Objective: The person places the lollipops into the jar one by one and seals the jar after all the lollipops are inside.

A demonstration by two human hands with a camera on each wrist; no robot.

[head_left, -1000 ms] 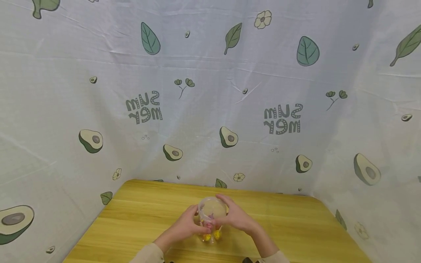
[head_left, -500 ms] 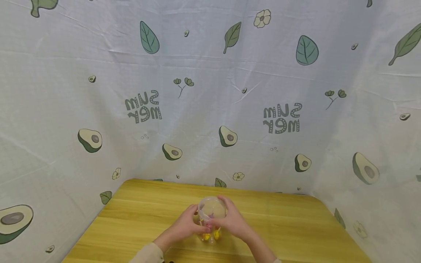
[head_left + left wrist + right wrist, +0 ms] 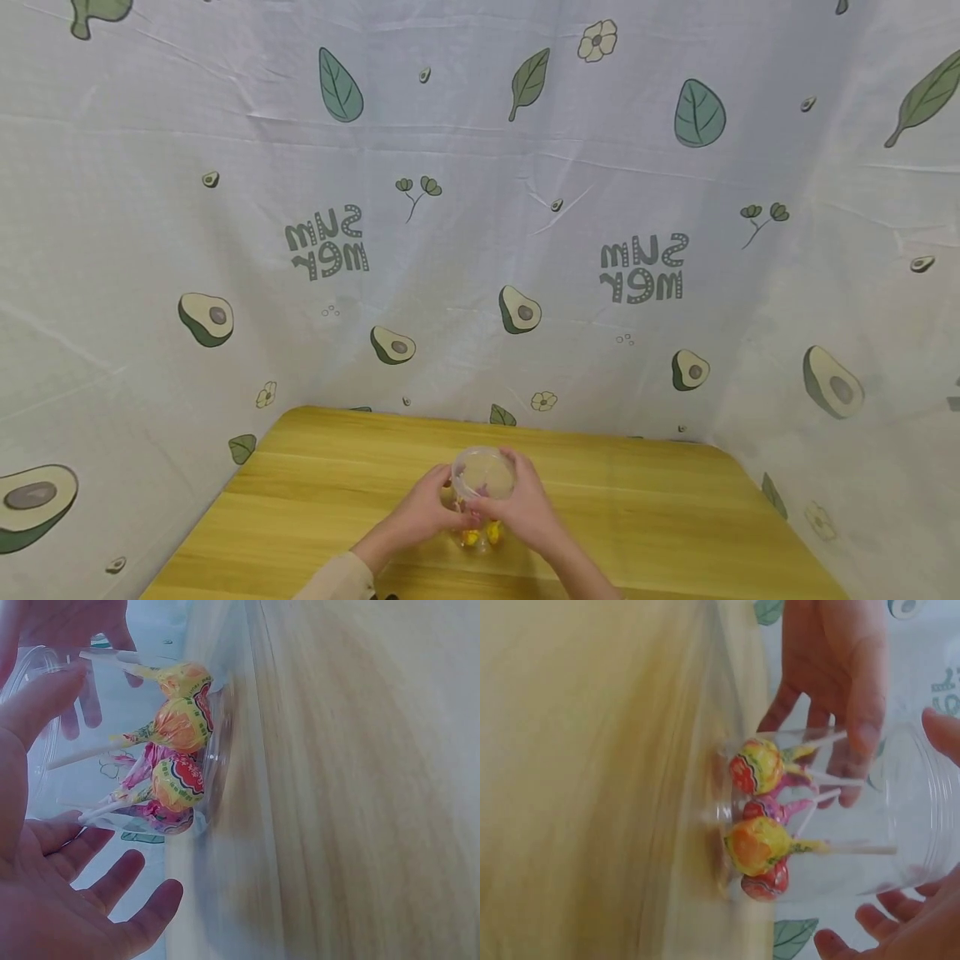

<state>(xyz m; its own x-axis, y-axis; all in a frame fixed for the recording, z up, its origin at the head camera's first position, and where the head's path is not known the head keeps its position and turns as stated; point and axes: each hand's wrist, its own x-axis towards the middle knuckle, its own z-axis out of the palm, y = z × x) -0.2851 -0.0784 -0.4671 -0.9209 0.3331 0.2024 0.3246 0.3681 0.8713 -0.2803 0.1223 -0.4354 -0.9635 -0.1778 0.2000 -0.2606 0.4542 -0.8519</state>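
A clear plastic jar (image 3: 483, 451) stands upright near the table's front middle. Several wrapped lollipops (image 3: 180, 724) sit inside it, candy heads down and white sticks up; their wrappers are yellow, orange, red and pink. My left hand (image 3: 422, 512) holds the jar's side, its thumb across the front and fingers round the left. Higher up, my right hand (image 3: 531, 510) grips the jar's rim, thumb in front and fingers round the far right side. Some of its lower fingers extend free of the wall in the right wrist view. Whether a lid covers the mouth is hard to tell.
The wooden table (image 3: 330, 475) has a yellowish grain and rounded far corners. A pale cloth (image 3: 450, 250) printed with avocados, leaves and flowers hangs behind it and along both sides. A small dark object shows at the bottom edge of the head view.
My right hand has turned slightly at the jar's rim, and its forearm has swung inward so the right sleeve has left the head view. The left hand and jar stay nearly in place.
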